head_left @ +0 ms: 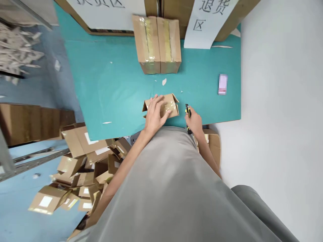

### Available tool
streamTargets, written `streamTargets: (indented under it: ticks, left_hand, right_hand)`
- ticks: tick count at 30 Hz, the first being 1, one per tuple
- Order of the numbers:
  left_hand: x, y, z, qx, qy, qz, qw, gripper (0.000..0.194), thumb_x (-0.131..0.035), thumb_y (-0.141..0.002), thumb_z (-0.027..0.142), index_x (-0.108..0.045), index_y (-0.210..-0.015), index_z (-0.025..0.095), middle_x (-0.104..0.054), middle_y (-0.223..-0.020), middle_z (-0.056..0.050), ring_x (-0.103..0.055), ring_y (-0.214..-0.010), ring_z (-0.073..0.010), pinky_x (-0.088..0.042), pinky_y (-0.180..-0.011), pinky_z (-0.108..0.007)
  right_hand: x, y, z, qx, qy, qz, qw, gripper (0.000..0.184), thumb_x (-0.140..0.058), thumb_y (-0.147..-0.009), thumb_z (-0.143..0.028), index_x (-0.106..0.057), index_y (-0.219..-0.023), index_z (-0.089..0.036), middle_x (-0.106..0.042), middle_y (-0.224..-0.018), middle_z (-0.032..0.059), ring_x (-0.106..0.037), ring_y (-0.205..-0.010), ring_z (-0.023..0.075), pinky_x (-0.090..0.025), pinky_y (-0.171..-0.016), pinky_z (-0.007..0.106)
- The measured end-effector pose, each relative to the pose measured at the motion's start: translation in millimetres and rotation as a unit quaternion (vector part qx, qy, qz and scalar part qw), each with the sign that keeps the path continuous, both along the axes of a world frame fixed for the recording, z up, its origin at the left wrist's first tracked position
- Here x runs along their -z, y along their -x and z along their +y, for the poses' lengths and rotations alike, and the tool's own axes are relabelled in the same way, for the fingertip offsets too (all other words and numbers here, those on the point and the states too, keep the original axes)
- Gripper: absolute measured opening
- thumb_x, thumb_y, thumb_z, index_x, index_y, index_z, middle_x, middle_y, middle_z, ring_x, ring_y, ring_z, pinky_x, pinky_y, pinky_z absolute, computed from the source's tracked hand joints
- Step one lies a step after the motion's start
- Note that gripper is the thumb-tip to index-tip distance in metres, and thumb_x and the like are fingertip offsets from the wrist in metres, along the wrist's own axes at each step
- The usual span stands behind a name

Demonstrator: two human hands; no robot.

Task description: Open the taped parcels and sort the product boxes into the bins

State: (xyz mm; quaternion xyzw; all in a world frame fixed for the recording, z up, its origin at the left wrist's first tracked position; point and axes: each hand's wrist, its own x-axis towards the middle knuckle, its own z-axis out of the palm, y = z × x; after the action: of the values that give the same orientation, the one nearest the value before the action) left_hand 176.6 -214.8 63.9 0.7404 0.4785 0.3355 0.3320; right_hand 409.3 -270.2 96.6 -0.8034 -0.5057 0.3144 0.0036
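Observation:
A small brown cardboard box [168, 103] with clear tape across its top lies near the table's front edge, its end flaps standing loose. My left hand [154, 114] rests on the left part of this box, fingers spread over the cardboard. To the right of the box, my right hand [194, 121] is closed around a black and yellow box cutter [188, 111], apart from the cardboard. Whether the cutter's blade is out is too small to tell. Two taped cardboard boxes [159, 45] stand side by side farther back.
A blue-green table [108, 80] carries paper scraps and a blurred phone-like object [222, 84] at right. Larger boxes with white signs [209, 20] line the back. Opened cartons [83, 178] pile up on the floor at left; a white wall [282, 94] stands at right.

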Motion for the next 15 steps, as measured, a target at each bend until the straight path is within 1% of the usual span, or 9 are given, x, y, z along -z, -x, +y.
streamTargets:
  ticks: [1,2,4,6,7,9,10,13,15]
  left_hand:
    - [-2.2,6,-3,-0.029,0.0,0.001,1.0,0.053,-0.064,-0.108,0.06,-0.062,-0.145,0.023,-0.057,-0.167,-0.02,-0.04,-0.169,-0.0361,-0.022,-0.142,-0.065]
    - [-3.5,13,-6,-0.058,0.003,0.002,0.998,0.055,-0.065,-0.107,0.06,-0.061,-0.147,0.023,-0.056,-0.167,-0.02,-0.039,-0.169,-0.0365,-0.023,-0.142,-0.064]
    - [-2.4,27,-14,-0.115,0.023,0.0,0.993,0.062,-0.067,-0.105,0.064,-0.06,-0.15,0.021,-0.054,-0.168,-0.022,-0.04,-0.168,-0.0374,-0.027,-0.141,-0.062]
    - [4.9,40,-23,-0.166,0.062,-0.019,0.984,0.069,-0.064,-0.105,0.07,-0.059,-0.152,0.02,-0.055,-0.167,-0.023,-0.047,-0.163,-0.0368,-0.035,-0.138,-0.058]
    - [10.9,45,-28,-0.192,0.087,-0.036,0.977,0.07,-0.06,-0.106,0.073,-0.059,-0.152,0.019,-0.057,-0.165,-0.023,-0.051,-0.16,-0.0356,-0.037,-0.136,-0.055]
    - [26.2,55,-34,-0.249,0.146,-0.078,0.954,0.072,-0.049,-0.108,0.077,-0.061,-0.149,0.02,-0.062,-0.16,-0.021,-0.057,-0.154,-0.033,-0.041,-0.134,-0.051]
    - [34.8,58,-36,-0.279,0.18,-0.098,0.938,0.072,-0.045,-0.109,0.078,-0.063,-0.146,0.02,-0.065,-0.157,-0.021,-0.06,-0.151,-0.0322,-0.042,-0.132,-0.05]
    - [59.0,67,-35,-0.345,0.286,-0.131,0.884,0.068,-0.037,-0.111,0.075,-0.069,-0.134,0.02,-0.071,-0.149,-0.019,-0.064,-0.147,-0.0315,-0.044,-0.13,-0.05]
    - [71.4,70,-30,-0.366,0.357,-0.144,0.847,0.064,-0.035,-0.113,0.07,-0.072,-0.127,0.02,-0.074,-0.145,-0.019,-0.065,-0.146,-0.032,-0.046,-0.127,-0.051]
  right_hand:
    - [17.6,-10,3,0.01,0.011,0.028,0.999,0.059,-0.041,-0.116,-0.037,-0.05,-0.17,-0.015,-0.085,-0.119,0.0151,-0.081,-0.106,0.0312,-0.061,-0.099,0.04]
    - [34.7,-20,6,0.025,0.018,0.032,0.999,0.058,-0.041,-0.116,-0.037,-0.053,-0.167,-0.014,-0.085,-0.119,0.0157,-0.081,-0.106,0.0311,-0.061,-0.099,0.039]
    - [64.3,-35,11,0.056,0.02,-0.013,0.998,0.061,-0.045,-0.114,-0.037,-0.05,-0.169,-0.009,-0.082,-0.13,0.0229,-0.078,-0.118,0.0348,-0.058,-0.105,0.042]
    - [83.5,-45,15,0.07,0.04,-0.029,0.996,0.064,-0.047,-0.113,-0.034,-0.047,-0.17,-0.005,-0.077,-0.14,0.028,-0.075,-0.127,0.0375,-0.056,-0.109,0.045]
    - [88.7,-48,16,0.076,0.05,-0.032,0.995,0.066,-0.048,-0.112,-0.033,-0.045,-0.17,-0.002,-0.075,-0.143,0.0302,-0.074,-0.13,0.0384,-0.055,-0.111,0.046]
    - [91.1,-48,18,0.086,0.037,-0.033,0.995,0.068,-0.047,-0.111,-0.033,-0.043,-0.17,0.0,-0.071,-0.147,0.0329,-0.072,-0.133,0.0393,-0.053,-0.114,0.049]
    - [88.9,-44,20,0.091,0.009,-0.027,0.995,0.069,-0.046,-0.111,-0.036,-0.043,-0.17,0.001,-0.069,-0.149,0.0335,-0.071,-0.134,0.0391,-0.052,-0.116,0.05]
    - [72.6,-19,26,0.078,-0.133,0.04,0.987,0.075,-0.046,-0.112,-0.051,-0.042,-0.171,-0.004,-0.063,-0.156,0.0306,-0.069,-0.138,0.0355,-0.051,-0.12,0.049]
    - [59.1,4,31,0.034,-0.211,0.091,0.973,0.082,-0.053,-0.11,-0.061,-0.04,-0.174,-0.011,-0.058,-0.162,0.0265,-0.063,-0.144,0.0337,-0.051,-0.122,0.048]
